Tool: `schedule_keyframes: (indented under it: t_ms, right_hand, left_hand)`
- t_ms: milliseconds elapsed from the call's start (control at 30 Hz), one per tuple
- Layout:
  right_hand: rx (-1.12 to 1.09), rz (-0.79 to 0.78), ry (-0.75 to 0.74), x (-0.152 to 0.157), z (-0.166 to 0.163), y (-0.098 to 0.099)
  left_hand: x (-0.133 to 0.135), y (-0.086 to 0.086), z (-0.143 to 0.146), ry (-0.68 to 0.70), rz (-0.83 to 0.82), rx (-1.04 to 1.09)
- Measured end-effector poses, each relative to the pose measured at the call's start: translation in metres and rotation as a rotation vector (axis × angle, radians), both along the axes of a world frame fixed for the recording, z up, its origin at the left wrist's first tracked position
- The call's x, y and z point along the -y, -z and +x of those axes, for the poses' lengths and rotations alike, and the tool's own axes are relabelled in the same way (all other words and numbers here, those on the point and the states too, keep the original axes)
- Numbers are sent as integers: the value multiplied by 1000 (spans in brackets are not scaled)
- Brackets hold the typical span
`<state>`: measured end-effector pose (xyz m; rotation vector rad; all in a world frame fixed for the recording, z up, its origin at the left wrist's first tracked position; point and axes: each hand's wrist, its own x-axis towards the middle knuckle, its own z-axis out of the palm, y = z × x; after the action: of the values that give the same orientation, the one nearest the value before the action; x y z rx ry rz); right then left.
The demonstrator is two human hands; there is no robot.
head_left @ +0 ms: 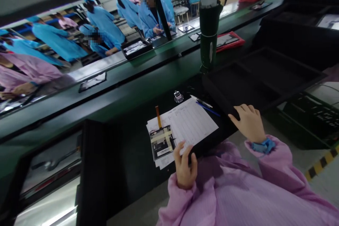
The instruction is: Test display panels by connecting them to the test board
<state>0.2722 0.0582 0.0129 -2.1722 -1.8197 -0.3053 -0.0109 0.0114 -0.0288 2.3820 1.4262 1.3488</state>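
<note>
My left hand [185, 166] hovers at or just over the near edge of some printed sheets [196, 122], fingers apart and slightly bent, with nothing in it. Beside those fingers, a small flat electronic module [162, 143] with yellowish tape and an orange ribbon cable [158, 116] lies on the papers. My right hand [249, 123] is at the near left corner of a black compartment tray [219, 93], thumb outside and fingers over the rim. Its fingertips are partly hidden against the dark tray.
Pens [208, 107] and a small shiny metal-and-clear item [178, 96] lie beyond the papers. At left stands a black box [95, 169] holding flat panels. A green-wrapped post [209, 39] rises behind the tray. Co-workers [152, 14] sit across the line; a crate [304, 120] stands below right.
</note>
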Motion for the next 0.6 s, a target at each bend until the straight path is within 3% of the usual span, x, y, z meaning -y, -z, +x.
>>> schedule_keyframes:
  t_ms: [67, 167, 433, 600]
  right_hand:
    - [-11, 76, -37, -1, 3, 2]
    - [-15, 226, -37, 3, 8, -9]
    - [123, 565, 37, 20, 26, -84]
    - [297, 676, -85, 21, 8, -91]
  left_hand:
    - [-4, 8, 5, 99, -53, -116]
    - [-10, 20, 6, 124, -77, -236]
    - [-11, 23, 9, 77, -140, -202]
    - [-10, 24, 9, 88, -146, -183]
